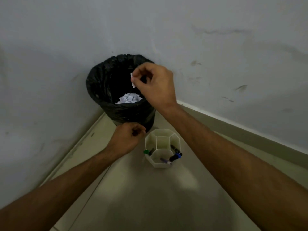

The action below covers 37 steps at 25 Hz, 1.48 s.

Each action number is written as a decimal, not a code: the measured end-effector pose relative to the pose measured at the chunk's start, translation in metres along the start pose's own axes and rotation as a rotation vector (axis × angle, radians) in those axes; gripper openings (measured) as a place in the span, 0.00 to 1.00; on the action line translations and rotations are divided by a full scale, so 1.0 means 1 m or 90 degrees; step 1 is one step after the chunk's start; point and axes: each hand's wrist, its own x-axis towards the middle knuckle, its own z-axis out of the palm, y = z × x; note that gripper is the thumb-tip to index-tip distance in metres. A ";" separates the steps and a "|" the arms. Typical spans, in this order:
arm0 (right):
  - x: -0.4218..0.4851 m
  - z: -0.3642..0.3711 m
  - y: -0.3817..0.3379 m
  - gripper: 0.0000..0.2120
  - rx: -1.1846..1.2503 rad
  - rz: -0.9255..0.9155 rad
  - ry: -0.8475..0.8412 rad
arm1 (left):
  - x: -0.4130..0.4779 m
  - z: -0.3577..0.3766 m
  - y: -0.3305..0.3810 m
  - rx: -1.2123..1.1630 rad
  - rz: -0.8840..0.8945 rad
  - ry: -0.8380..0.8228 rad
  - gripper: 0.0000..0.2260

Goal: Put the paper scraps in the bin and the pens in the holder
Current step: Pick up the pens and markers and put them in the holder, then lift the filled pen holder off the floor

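Note:
A bin (100,90) lined with a black bag stands in the corner of the room, with crumpled white paper (130,98) at its bottom. My right hand (155,84) hovers over the bin's opening, pinching a small white paper scrap (132,80) between thumb and fingers. My left hand (127,138) is curled shut just in front of the bin's base, and nothing shows in it. A white honeycomb pen holder (162,148) stands on the floor in front of the bin, holding several pens (175,156), one with a green cap (146,151).
Two grey-white walls (216,47) meet behind the bin. A pale baseboard (233,125) runs along the right wall. The tiled floor (150,197) stretches toward me below the holder.

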 end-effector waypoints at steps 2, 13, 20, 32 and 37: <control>0.008 0.008 0.009 0.08 -0.100 0.040 -0.058 | -0.001 -0.002 0.001 -0.001 -0.008 -0.015 0.07; -0.160 -0.098 0.133 0.57 -0.110 0.307 -0.500 | 0.001 0.026 -0.019 -0.167 -0.250 -0.127 0.12; -0.163 -0.051 0.158 0.66 -0.019 0.260 -0.448 | -0.003 0.043 -0.046 -0.256 -0.321 -0.161 0.13; -0.170 -0.110 -0.025 0.52 -0.010 0.416 -0.076 | -0.058 -0.072 0.066 -0.290 -0.441 -0.121 0.16; -0.122 -0.201 -0.193 0.52 0.009 0.427 0.044 | -0.097 -0.177 0.222 -0.331 -0.399 -0.145 0.11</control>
